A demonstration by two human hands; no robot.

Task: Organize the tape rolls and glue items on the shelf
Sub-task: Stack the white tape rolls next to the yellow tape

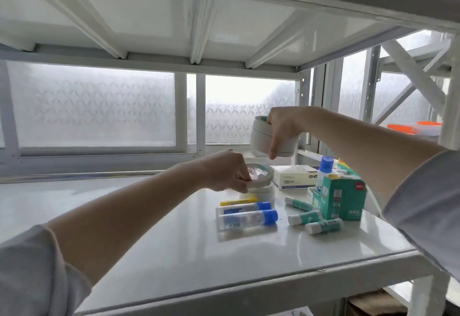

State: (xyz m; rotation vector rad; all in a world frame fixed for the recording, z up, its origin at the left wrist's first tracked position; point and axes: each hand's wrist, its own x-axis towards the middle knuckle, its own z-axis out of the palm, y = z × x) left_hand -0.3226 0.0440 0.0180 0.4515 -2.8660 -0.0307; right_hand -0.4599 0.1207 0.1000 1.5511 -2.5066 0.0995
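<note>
Two hands work at the back of the shelf (174,241): the right hand (281,128) grips a stack of tape rolls (263,138) in the air, fingers curled round it, and the left hand (229,175) pinches one thin roll (258,176) above a white roll. To do this well, I think the stack should come down straight on one pile. Glue bottles (246,214), glue sticks (321,224), a green box (344,200) and a white box (293,178) lie near and crowd the place.

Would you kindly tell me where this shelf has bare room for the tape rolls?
The glossy white shelf is bare left of the clear blue-capped glue bottles and along its front edge. The right side is crowded: teal glue sticks, teal carton, white box.
</note>
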